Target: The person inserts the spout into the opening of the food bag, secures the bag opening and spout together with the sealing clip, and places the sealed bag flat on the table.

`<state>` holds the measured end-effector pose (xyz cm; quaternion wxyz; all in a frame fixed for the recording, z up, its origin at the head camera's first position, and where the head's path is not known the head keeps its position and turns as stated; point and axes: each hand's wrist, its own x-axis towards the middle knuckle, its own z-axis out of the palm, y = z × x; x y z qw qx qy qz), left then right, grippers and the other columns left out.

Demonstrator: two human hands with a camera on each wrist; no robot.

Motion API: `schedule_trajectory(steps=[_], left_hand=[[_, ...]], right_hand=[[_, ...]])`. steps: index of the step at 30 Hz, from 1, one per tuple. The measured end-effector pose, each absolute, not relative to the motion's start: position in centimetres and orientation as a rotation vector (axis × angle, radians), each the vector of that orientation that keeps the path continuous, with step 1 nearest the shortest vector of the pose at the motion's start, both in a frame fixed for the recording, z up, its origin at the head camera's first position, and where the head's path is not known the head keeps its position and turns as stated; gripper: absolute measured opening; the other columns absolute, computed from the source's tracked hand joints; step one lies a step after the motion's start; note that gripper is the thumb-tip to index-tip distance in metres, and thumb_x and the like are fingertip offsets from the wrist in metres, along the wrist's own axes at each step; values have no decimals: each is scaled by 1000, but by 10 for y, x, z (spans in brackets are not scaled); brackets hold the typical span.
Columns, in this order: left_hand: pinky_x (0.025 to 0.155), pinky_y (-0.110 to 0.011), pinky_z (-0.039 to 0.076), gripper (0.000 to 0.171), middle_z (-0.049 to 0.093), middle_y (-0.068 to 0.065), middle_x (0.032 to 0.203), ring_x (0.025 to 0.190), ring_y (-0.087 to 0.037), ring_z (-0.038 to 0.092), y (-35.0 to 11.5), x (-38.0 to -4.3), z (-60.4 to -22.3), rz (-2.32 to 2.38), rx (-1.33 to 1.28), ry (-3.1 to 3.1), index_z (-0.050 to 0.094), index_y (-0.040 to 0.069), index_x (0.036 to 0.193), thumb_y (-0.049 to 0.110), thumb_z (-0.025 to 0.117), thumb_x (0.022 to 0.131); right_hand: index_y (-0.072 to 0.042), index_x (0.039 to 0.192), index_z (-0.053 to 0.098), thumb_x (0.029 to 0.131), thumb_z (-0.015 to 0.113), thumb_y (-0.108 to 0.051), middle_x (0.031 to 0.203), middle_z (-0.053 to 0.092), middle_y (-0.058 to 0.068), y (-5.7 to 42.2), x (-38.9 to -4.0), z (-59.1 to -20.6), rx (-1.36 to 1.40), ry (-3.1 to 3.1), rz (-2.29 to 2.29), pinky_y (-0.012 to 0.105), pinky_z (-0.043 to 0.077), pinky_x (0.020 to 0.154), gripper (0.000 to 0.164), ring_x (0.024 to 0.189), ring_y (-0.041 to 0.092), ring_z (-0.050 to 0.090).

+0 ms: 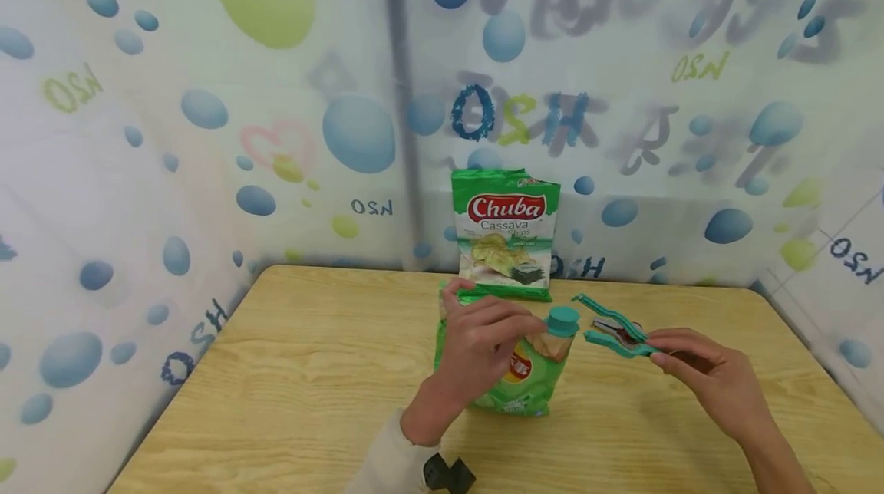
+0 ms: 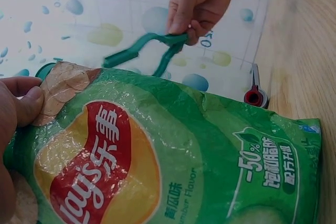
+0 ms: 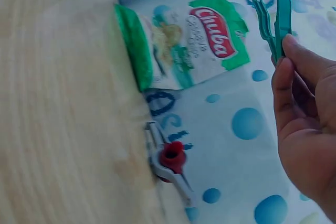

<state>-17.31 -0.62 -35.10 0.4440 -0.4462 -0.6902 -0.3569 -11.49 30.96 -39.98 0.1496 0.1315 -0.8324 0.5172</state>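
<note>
One clip (image 3: 284, 17) between pinched right fingers (image 3: 284, 90)

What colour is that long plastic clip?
The long plastic clip in the right hand is teal, clearest in the head view.

the lay's chip bag (image 2: 178, 150) is glossy plastic film, softly creased; the chuba cassava chips bag (image 1: 507, 237) is shiny film too; the teal clip (image 3: 283, 14) and the round teal cap (image 1: 562, 319) look like smooth plastic; the tabletop (image 1: 297, 386) is smooth wood grain with a low sheen; the cream sleeve (image 1: 395, 454) is matt cloth; the grey-and-red tool (image 3: 165, 163) has metallic-looking arms.
</note>
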Motion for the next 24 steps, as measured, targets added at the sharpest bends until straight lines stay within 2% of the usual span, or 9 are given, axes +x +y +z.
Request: schedule_trajectory(steps=[4,12,19,24], left_hand=[[84,-53,25,25,70,10,84,81,-4,64,-5,-173,-350,-886,-1120,-1705,76,23,84,1,65,88],[78,-51,23,28,70,9,82,78,-4,63,-6,-173,-348,-896,-1105,-1695,77,23,83,-2,64,88],[73,-48,18,28,70,10,86,81,-7,59,-4,-171,-349,-880,-1117,-1689,77,23,85,0,62,91],[72,-46,17,25,71,10,87,80,-10,56,-3,-172,-350,-858,-1117,-1668,77,24,86,3,63,91]], right_hand=[[6,110,67,88,60,11,114,62,8,312,-112,-392,465,-2342,1525,23,52,69,23,96,11,63],[10,108,65,83,59,21,113,62,15,291,-122,-384,741,-2188,1687,26,53,75,28,108,17,59],[9,104,66,83,60,20,112,62,12,283,-122,-379,714,-2207,1693,27,53,75,25,106,15,59],[10,103,67,83,60,20,110,62,15,277,-121,-378,720,-2218,1710,28,53,76,24,105,15,59]])
